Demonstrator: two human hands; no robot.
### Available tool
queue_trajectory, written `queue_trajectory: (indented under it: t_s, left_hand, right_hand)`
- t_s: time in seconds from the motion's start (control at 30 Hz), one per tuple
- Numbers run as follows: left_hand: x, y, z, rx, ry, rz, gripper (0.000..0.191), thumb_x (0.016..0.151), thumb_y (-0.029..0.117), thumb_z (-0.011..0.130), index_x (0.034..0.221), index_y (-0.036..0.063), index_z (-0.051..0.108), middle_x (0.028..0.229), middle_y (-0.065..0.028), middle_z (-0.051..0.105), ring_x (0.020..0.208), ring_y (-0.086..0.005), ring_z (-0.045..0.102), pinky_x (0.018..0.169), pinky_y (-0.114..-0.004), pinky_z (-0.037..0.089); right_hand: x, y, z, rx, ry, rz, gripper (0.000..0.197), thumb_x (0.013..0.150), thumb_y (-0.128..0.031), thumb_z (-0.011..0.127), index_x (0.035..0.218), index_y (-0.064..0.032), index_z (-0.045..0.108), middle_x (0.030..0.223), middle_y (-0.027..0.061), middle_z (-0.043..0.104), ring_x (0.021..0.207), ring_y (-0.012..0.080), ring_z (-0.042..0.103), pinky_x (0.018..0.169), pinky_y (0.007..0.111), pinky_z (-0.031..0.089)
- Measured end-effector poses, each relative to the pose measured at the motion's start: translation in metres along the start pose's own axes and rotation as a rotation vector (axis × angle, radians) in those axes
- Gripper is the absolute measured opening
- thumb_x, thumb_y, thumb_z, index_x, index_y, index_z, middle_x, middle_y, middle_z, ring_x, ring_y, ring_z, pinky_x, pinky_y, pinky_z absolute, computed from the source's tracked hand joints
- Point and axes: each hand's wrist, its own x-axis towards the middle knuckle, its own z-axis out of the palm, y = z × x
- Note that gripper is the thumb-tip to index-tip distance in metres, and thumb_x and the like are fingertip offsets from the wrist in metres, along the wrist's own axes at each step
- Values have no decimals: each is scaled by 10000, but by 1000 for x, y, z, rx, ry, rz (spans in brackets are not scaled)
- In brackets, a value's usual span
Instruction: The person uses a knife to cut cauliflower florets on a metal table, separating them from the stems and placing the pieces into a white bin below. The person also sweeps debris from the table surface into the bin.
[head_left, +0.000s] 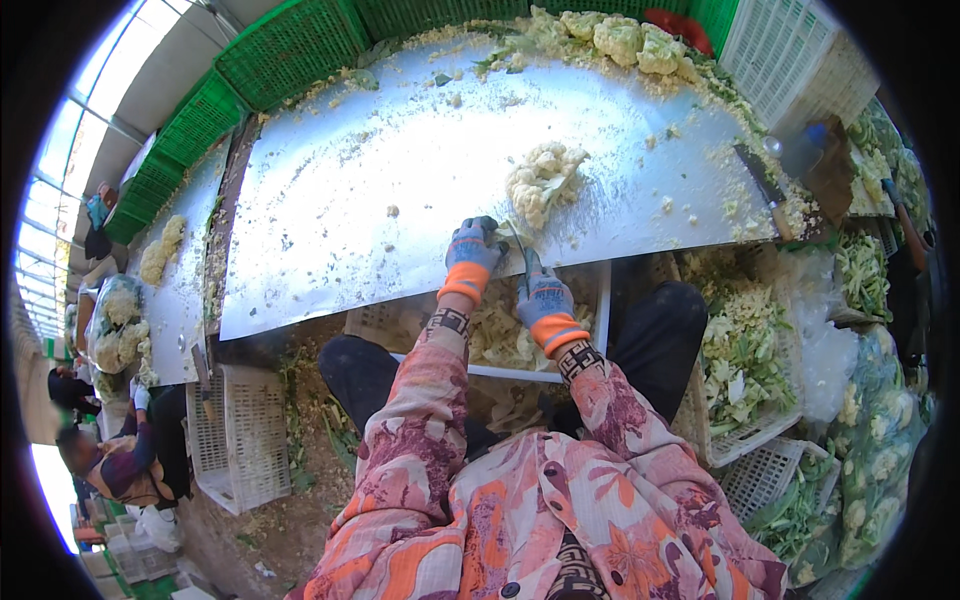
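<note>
At the near edge of the metal tabletop (360, 202), my left hand (471, 246) in a grey-blue glove with an orange cuff has its fingers closed around a small pale cauliflower piece (511, 231). My right hand (546, 296), gloved alike, grips a knife (520, 244), whose narrow blade points away from me beside that piece. Most of the handle is hidden by the glove. Just beyond both hands rests a large cut cauliflower head (544, 184), touched by neither. Under the edge, between my knees, a white crate (495, 373) holds pale trimmings.
Green plastic crates (292, 56) line the far edge, with cauliflower heads (619, 41) at the far right. A broad-bladed knife (765, 187) lies on the right. Beside my right knee is a crate of leaf trimmings (746, 367). A co-worker (124, 457) sits at left near another knife (202, 382).
</note>
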Motion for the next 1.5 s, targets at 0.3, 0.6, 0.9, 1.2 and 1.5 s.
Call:
queue_trajectory:
  t_s: [0.3,0.6,0.9,1.2,1.5]
  left_hand:
    - [-4,5,-15,86,-43,41,298,686,238,756,927,105,639,1041,-113,618,948,-293,593,820,-373,483]
    - [-108,42,-9,317,-405,318,386,693,285,714,1045,190,587,1117,-97,544,993,-333,547,859,-427,461]
    - [-130,-54,65,749,-435,121,549,728,359,663,1258,282,546,1387,-112,430,1290,-403,358,1018,-536,330]
    - [-39,40,-7,307,176,270,339,799,361,669,1029,113,650,1098,-125,615,964,-334,586,834,-406,479]
    - [25,73,19,-62,103,22,616,772,284,732,1294,70,484,1233,-180,517,1086,-346,539,918,-398,455]
  right_hand:
    - [9,46,-15,-20,-184,-71,448,849,-232,522,1277,-106,494,988,215,645,883,363,630,771,433,493]
    - [-48,102,-47,753,38,326,426,830,-129,608,1248,-86,538,808,124,642,595,206,589,567,332,476]
    - [-38,66,-53,604,168,73,438,833,-145,625,1258,-86,534,814,153,645,659,268,619,614,354,486]
    - [-13,58,-23,-3,-140,-42,522,841,-241,545,1343,-141,440,1079,210,619,984,374,591,853,432,465]
    - [31,63,-53,78,185,-71,437,861,-232,554,1274,-94,511,1066,212,627,965,377,598,830,424,476]
